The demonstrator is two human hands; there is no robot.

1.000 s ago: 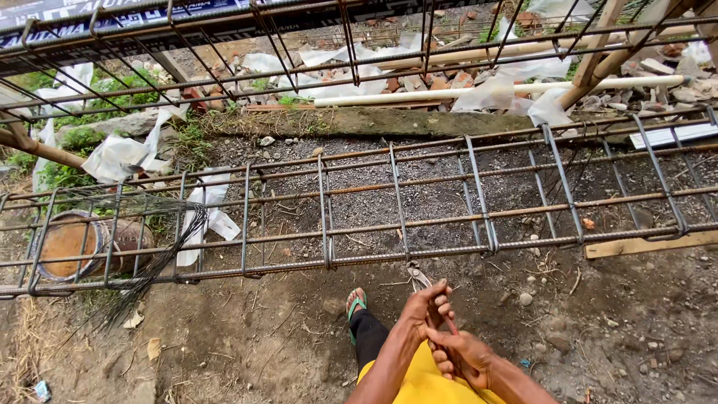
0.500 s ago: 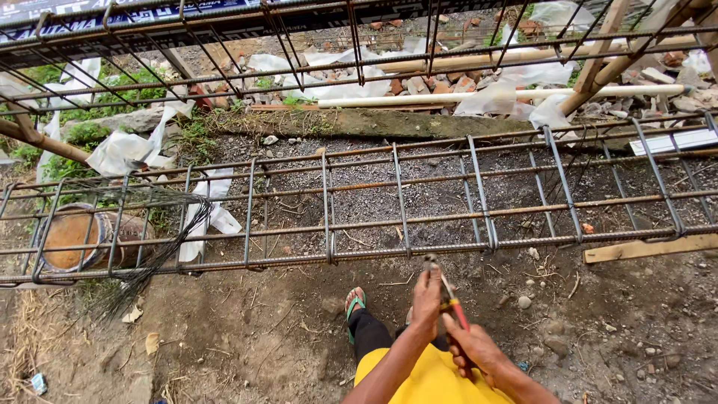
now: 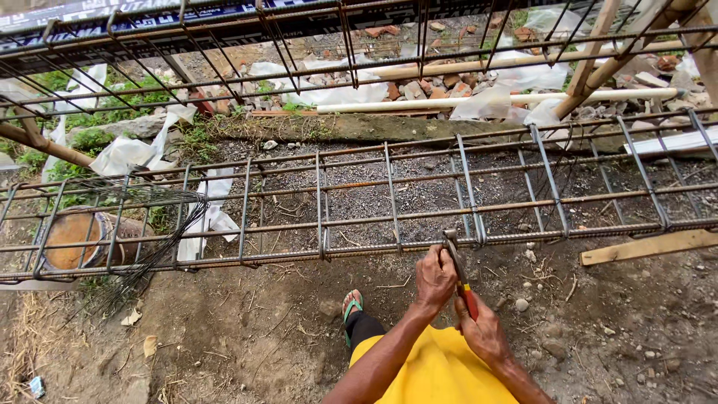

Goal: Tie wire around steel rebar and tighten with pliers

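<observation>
Bare dirt strewn with small stones and dry leaves makes up the ground [image 3: 247, 337] of an outdoor building site, with rubble, white plastic sheeting [image 3: 336, 93] and a pale pipe [image 3: 479, 101] lying beyond. Across the middle runs a long rusty rebar cage [image 3: 321, 217], its lengthwise bars crossed by upright stirrups, resting over a bed of grey gravel. A second rebar cage [image 3: 224, 37] stretches along the far side of the first, higher in view.

At the near bottom bar of the rebar cage, beside one stirrup, the left hand [image 3: 435, 278] is clenched around the shaft of a pair of pincers [image 3: 458, 271], just below the tool's metal head, which touches the bar at the stirrup crossing. The right hand [image 3: 482, 329] sits just behind the left one, closed around the red handle end of the same tool. Both forearms reach up from a yellow garment [image 3: 434, 370] at the bottom edge.

Left of the hands, on the near side of the cage, a foot in a green-strapped sandal [image 3: 351, 303] stands on the dirt. Farther left along the cage, a bundle of thin dark tie wire [image 3: 149, 232] spills through the bars next to a round rusty drum [image 3: 75, 239]. Right of the hands, a wooden plank [image 3: 651, 245] lies on the ground just below the cage.
</observation>
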